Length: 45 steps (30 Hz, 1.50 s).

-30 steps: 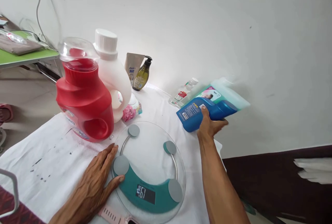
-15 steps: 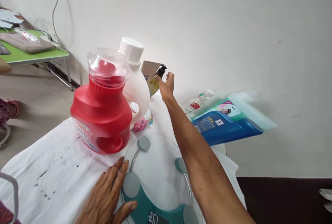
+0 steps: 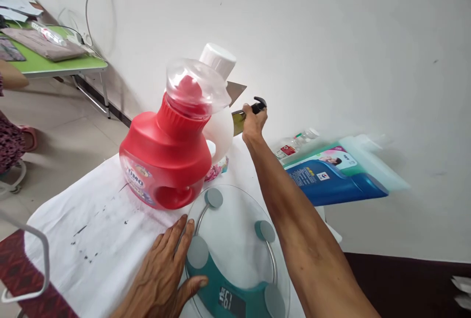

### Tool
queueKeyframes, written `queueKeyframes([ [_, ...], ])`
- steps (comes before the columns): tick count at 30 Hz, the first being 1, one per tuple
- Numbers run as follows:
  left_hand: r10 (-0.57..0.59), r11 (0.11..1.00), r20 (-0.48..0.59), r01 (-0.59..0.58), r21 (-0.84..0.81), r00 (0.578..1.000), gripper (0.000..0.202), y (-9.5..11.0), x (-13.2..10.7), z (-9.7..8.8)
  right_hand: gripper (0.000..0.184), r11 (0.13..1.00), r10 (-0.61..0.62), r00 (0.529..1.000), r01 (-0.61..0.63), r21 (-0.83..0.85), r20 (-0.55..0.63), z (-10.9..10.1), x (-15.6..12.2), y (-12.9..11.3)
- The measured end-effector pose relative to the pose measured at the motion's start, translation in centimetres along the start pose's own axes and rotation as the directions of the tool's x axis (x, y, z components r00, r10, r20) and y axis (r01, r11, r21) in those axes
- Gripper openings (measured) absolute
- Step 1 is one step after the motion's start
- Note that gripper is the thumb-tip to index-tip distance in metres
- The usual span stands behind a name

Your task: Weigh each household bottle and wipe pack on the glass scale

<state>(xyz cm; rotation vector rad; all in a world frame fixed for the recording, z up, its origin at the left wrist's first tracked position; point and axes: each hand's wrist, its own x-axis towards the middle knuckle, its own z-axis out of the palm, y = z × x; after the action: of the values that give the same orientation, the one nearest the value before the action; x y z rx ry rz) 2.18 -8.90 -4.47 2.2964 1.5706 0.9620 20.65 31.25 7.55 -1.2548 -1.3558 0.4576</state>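
My right hand (image 3: pixel 254 122) reaches far across the table, its fingers closed around the neck of a pump bottle (image 3: pixel 239 120) with a black pump head and yellow-green contents. That bottle tilts, its lower part hidden behind a white jug (image 3: pixel 221 136). My left hand (image 3: pixel 165 254) lies flat with fingers stretched, at the left edge of a round glass scale (image 3: pixel 235 249). The scale has a teal lower part, grey round pads and a lit display. Just beyond my left hand stands a red detergent bottle (image 3: pixel 167 156) with a clear cap, in front of the white jug.
Right of my forearm are a blue bottle (image 3: pixel 334 183), a green bottle (image 3: pixel 353 156) and a small clear bottle (image 3: pixel 294 145). A crumpled pink packet (image 3: pixel 217 168) lies behind the scale. A green table (image 3: pixel 66 65) and part of another person (image 3: pixel 13 141) are at left.
My right hand has closed around the pump bottle's neck, and the bottle leans more. The view has shifted, so things appear further right. My left hand stays flat by the scale.
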Motion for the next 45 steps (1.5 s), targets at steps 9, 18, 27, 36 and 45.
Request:
queueKeyframes([
  [9,-0.047,0.995,0.139,0.058,-0.078,0.989,0.085,-0.1,-0.3,-0.7,0.036,0.988,-0.007,0.998,-0.003,0.153,0.063,-13.2,-10.4,-9.1],
  [18,-0.059,0.990,0.182,0.081,-0.117,0.981,0.081,-0.5,0.6,-1.5,0.045,0.970,0.143,0.977,-0.170,0.175,0.157,-18.9,-22.3,-14.5],
  [27,-0.038,0.986,0.197,0.069,-0.154,0.980,0.074,-0.6,0.9,-2.3,0.040,0.979,0.112,0.988,-0.128,0.161,0.105,-19.1,-25.9,-13.2],
  [36,-0.035,0.991,0.210,0.062,-0.122,0.977,0.073,-0.4,1.0,-2.5,0.053,0.998,0.025,0.999,-0.026,0.059,0.022,-20.4,-28.1,-11.8],
  [45,-0.029,0.991,0.226,0.057,-0.118,0.974,0.075,-0.4,1.1,-2.7,0.061,0.941,0.322,0.839,-0.336,0.048,-0.438,-25.4,-34.3,-1.9],
])
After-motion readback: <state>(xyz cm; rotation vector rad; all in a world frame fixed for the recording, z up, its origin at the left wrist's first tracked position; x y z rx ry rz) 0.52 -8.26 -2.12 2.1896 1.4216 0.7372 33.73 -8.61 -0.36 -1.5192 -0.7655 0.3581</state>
